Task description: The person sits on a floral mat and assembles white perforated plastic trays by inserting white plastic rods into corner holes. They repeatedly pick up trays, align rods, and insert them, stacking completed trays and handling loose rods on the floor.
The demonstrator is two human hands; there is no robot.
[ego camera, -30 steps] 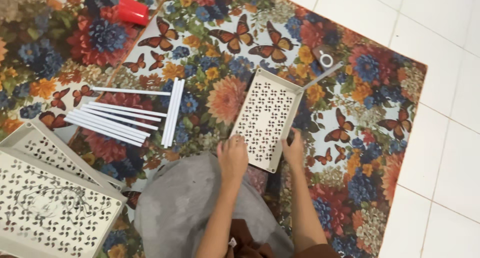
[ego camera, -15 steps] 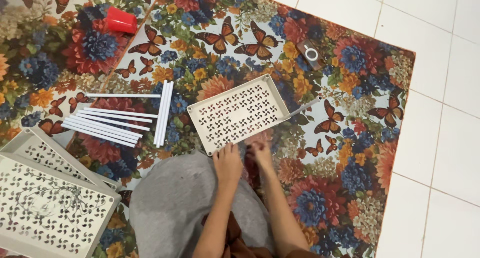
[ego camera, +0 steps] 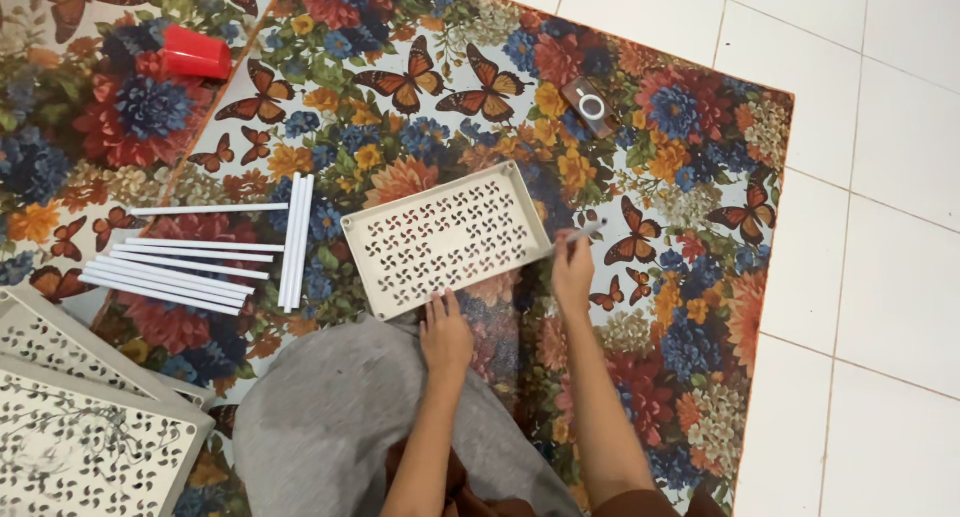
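Observation:
A cream perforated plastic tray lies on the floral butterfly rug, turned crosswise in front of me. My left hand rests at its near edge, fingertips touching the rim. My right hand is at the tray's right corner, closed around a thin white tube that sticks out from that corner. My grey-clad knee is just below the tray.
Several loose white tubes lie to the left of the tray. Two more perforated trays are stacked at the lower left. A red cup lies at the upper left, a small dark device beyond the tray. White floor tiles border the rug on the right.
The tray was turned from lengthwise to crosswise in front of me. My right hand left the tray's near edge and took hold of the tube at its right corner.

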